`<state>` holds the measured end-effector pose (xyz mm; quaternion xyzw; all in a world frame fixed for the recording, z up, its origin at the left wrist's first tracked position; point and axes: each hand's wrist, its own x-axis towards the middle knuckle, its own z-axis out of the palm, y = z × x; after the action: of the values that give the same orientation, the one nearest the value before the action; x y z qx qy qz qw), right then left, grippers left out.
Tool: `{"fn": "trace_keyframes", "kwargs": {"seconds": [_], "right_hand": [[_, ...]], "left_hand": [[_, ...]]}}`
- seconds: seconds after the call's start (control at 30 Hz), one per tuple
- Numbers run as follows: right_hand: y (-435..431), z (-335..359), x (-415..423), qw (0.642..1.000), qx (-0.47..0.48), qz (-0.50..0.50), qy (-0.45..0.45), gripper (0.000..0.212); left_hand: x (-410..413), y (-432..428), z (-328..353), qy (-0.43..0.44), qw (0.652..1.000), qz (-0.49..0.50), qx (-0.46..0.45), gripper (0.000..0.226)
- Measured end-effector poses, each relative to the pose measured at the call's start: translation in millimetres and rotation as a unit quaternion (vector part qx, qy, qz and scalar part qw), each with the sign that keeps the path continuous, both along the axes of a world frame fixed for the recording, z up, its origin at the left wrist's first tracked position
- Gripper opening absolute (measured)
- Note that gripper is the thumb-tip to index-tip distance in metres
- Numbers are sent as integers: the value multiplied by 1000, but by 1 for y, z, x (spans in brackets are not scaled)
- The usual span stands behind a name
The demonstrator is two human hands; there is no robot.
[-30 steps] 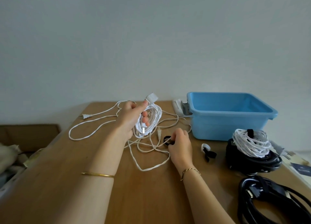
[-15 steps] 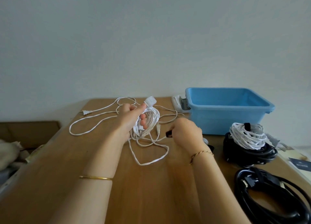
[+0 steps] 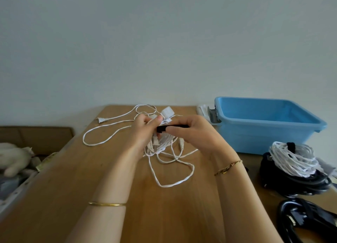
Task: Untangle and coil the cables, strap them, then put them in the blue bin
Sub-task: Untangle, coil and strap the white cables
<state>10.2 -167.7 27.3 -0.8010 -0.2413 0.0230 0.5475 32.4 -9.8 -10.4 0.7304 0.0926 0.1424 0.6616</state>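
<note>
Cable coil (image 3: 164, 142), strap (image 3: 161, 129) lifted — now against it

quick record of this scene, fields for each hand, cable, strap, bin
left hand: grips half-coiled white power cable above wooden table
right hand: pinches short black strap against that coil
loose end: white plug lies on table
blue plastic bin: back right, nothing seen inside
finished: strapped white coil atop black cable coil, right edge

Wooden table (image 3: 54, 197) (plain grey wall (image 3: 164, 42)).
</note>
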Motion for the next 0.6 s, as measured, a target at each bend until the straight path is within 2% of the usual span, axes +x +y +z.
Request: {"fn": "trace_keyframes", "kwargs": {"seconds": [0.13,0.27,0.47,0.6], "right_hand": [[5,-11,10,994,-57,-2,-91,15],[11,-29,25,956,-196,-85,-203,16],[14,-31,26,924,-243,-139,-261,22],[25,-34,19,902,-212,-193,-322,15]], "left_hand": [[-2,4,1,-17,998,24,64,22],[-7,3,4,-36,995,35,91,22],[-10,-1,5,-49,992,8,120,23],[-10,-5,6,-54,993,0,108,25]]}}
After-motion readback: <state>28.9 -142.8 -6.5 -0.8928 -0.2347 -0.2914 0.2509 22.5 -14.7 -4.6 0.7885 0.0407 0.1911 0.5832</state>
